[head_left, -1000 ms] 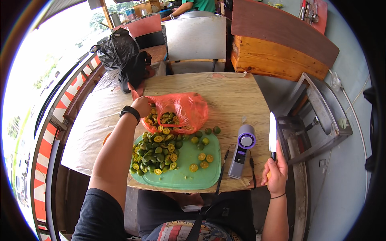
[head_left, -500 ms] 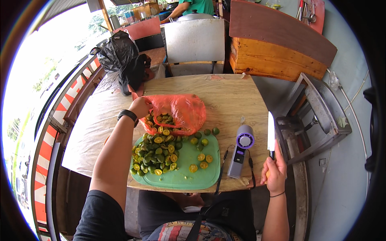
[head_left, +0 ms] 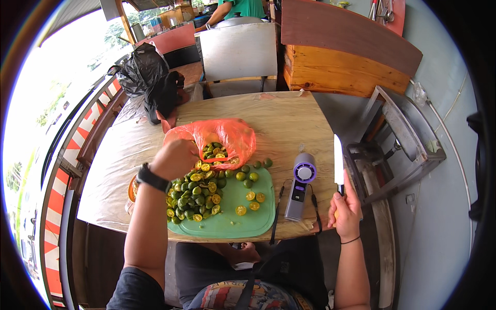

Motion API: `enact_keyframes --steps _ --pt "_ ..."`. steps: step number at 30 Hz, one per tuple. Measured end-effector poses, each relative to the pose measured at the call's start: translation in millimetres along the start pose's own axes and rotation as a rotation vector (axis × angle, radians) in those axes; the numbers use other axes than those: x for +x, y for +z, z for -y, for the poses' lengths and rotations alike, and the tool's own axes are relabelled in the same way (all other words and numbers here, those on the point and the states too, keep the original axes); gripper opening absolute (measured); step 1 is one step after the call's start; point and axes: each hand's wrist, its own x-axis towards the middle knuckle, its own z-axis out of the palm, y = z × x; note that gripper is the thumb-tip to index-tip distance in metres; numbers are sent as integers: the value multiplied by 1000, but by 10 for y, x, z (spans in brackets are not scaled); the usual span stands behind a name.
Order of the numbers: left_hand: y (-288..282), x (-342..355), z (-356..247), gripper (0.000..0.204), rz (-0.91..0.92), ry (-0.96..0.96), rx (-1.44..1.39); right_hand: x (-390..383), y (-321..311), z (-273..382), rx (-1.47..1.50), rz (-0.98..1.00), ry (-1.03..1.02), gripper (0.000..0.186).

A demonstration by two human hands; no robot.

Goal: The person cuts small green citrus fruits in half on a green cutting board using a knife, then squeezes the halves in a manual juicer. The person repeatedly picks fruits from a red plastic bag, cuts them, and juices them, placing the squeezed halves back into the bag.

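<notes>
My left hand (head_left: 175, 159) is closed at the left edge of the mouth of a thin red plastic bag (head_left: 240, 137), its fingertips mostly hidden. Cut calamansi limes show inside the bag. Below its mouth, a heap of halved limes (head_left: 192, 199) covers the left of a green cutting board (head_left: 243, 222). Several whole green limes (head_left: 248, 178) and several yellow-fleshed halves (head_left: 250, 201) lie on the board's right part. Off the table's right edge, my right hand (head_left: 345, 213) grips a knife (head_left: 338, 160) by its handle, the blade pointing up and away.
A grey and purple handheld fan (head_left: 297, 194) with a black strap lies right of the board. Black plastic bags (head_left: 142, 72) sit at the table's far left corner. A metal-framed stand (head_left: 403, 139) is at the right. Beyond the table, a person in green (head_left: 245, 8) stands.
My left hand has come nearer and a little left at the bag's mouth, which has shifted with it. The right hand keeps the knife upright; the whole view has shifted slightly.
</notes>
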Motion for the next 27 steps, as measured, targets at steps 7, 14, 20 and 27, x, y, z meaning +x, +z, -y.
enact_keyframes --steps 7,14,20,27 --pt "506 -394 -1139 25 -17 53 -146 -97 247 348 -175 -43 -126 63" --pt "927 -348 -1164 31 -92 -15 -132 -734 1139 1660 -151 609 -422 80" --pt "910 -418 -1205 35 -133 34 -179 -1126 1793 2118 85 757 -623 82" --pt "768 -553 -1187 39 -84 46 -319 -1001 1583 2021 181 923 -454 94"
